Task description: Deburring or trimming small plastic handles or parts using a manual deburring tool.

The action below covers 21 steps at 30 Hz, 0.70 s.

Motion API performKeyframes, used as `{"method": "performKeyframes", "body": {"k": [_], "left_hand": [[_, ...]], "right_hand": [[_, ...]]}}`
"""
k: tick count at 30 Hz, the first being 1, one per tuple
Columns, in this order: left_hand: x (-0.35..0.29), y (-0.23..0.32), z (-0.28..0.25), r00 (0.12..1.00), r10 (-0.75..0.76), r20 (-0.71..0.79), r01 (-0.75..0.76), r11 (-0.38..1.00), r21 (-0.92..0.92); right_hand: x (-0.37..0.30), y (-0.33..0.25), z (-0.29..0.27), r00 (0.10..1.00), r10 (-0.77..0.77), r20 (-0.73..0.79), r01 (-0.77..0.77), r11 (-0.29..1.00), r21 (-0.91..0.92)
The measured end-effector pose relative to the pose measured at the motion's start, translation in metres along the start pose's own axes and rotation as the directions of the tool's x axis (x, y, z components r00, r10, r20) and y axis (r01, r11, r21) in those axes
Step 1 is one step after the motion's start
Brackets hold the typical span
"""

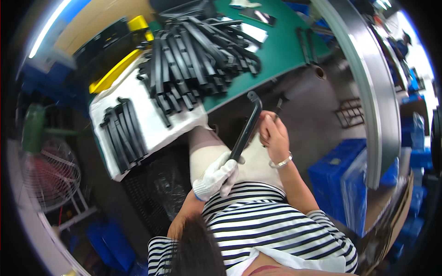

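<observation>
Green table (281, 50): black strips (198, 55), probably plastic.

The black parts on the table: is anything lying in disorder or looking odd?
The large pile of black strips is a loose, crisscrossed heap on the green table. The smaller group on the white sheet lies in neat parallel rows. Nothing looks spilled or broken. The gloved left hand holds one bent strip.
</observation>
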<state>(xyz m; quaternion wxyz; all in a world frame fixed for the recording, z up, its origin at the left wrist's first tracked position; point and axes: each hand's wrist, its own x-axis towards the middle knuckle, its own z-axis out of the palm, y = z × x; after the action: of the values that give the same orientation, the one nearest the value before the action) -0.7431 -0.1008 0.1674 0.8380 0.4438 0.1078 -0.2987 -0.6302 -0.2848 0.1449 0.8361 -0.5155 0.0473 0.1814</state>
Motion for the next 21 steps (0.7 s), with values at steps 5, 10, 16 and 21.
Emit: {"method": "performKeyframes", "body": {"k": [5, 10, 16, 21], "left_hand": [[0.008, -0.017, 0.009, 0.996, -0.065, 0.056, 0.054, 0.984, 0.167], [0.012, -0.014, 0.013, 0.986, -0.142, 0.09, 0.126, 0.979, 0.158], [0.046, -0.009, 0.026, 0.863, -0.034, 0.503, 0.376, 0.709, -0.597], [0.057, 0.0, 0.035, 0.956, -0.16, 0.247, 0.265, 0.832, -0.488]], "right_hand": [[0.002, -0.013, -0.025, 0.99, 0.016, -0.143, -0.009, 0.999, 0.047], [-0.008, -0.011, -0.047, 0.999, -0.013, -0.039, 0.011, 0.999, -0.052], [-0.026, 0.003, -0.041, 0.984, -0.033, 0.175, 0.042, 0.998, -0.048], [-0.038, 0.004, -0.038, 0.962, -0.266, 0.064, 0.268, 0.87, -0.414]]}}
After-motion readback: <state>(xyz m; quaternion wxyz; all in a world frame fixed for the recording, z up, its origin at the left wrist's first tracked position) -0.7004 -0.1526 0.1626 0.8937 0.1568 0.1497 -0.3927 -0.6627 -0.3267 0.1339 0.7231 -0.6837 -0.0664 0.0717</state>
